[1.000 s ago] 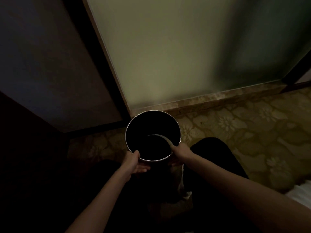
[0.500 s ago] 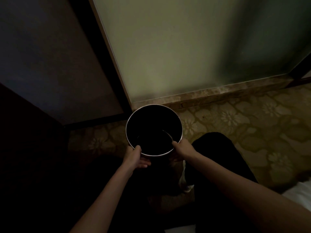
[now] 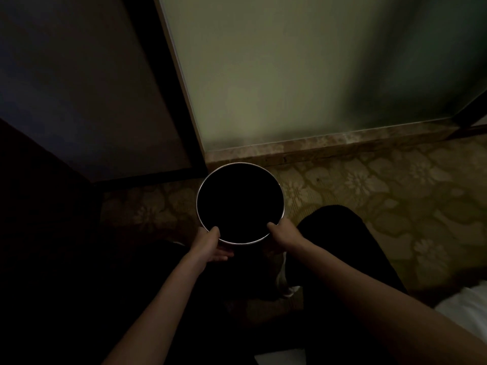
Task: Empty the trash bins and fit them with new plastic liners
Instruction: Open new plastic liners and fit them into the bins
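Down at the middle of the frame we hold a round trash bin (image 3: 239, 163), seen from straight above, so that its mouth faces us. Its thin metal rim catches the light and runs bare along the whole ring, save where our thumbs cross it. Inside, the bin is black from wall to wall; we cannot tell whether anything lies in it.

Our left hand (image 3: 208, 242) takes the near-left part of the rim. Its grip is closed on the bin, with the thumb hooked over the edge and the fingers spread beneath, against the outside wall. Our right hand (image 3: 283, 235) takes the near-right part in the same way, thumb on the rim; its fingers go under the bin and are hidden, but the grip pinches the edge. Whether the bin stands on the floor or hangs in our hands we cannot tell.

Under it lies a carpet (image 3: 395, 206) with a pale flower pattern. Just beyond the far rim a mottled stone skirting (image 3: 329, 146) runs to the right, below a greenish frosted panel (image 3: 290, 75). A dark frame (image 3: 181, 127) comes down from the upper left and ends near the bin. Our dark trouser leg (image 3: 337, 233) fills the space right of the right hand, and a white cloth (image 3: 469, 309) shows at the lower right edge.
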Motion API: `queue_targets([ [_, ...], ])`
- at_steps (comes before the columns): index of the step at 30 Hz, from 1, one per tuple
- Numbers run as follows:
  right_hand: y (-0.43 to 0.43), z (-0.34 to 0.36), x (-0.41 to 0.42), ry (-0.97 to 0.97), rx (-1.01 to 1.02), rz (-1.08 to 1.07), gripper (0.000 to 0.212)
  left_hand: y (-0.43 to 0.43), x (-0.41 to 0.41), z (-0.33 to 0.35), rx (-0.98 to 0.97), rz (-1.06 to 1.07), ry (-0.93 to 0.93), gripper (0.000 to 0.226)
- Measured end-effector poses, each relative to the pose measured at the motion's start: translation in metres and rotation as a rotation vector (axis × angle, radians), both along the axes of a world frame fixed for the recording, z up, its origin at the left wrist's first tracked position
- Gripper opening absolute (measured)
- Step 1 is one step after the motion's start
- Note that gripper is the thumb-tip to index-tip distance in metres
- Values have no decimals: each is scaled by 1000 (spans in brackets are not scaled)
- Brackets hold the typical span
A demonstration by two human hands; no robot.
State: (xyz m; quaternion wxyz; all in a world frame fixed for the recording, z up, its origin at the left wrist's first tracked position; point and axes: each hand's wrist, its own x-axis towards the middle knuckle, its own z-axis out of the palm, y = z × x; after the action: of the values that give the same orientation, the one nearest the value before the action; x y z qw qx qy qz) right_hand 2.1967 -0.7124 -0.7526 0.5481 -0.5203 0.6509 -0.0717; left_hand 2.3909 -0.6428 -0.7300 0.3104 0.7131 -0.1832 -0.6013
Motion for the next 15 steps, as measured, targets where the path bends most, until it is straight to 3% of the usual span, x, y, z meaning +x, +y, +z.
queue_targets([
  [5,-3,-1,7,81,-13,62,27,-5,3,-5,19,12,6,35],
  [8,6,1,6,4,57,20,21,-3,5,-8,35,11,37,36],
  [12,25,8,9,-59,64,-41,37,-2,5,-11,76,27,108,43],
  [15,35,12,20,75,28,-110,61,-1,-1,-21,41,48,95,51],
])
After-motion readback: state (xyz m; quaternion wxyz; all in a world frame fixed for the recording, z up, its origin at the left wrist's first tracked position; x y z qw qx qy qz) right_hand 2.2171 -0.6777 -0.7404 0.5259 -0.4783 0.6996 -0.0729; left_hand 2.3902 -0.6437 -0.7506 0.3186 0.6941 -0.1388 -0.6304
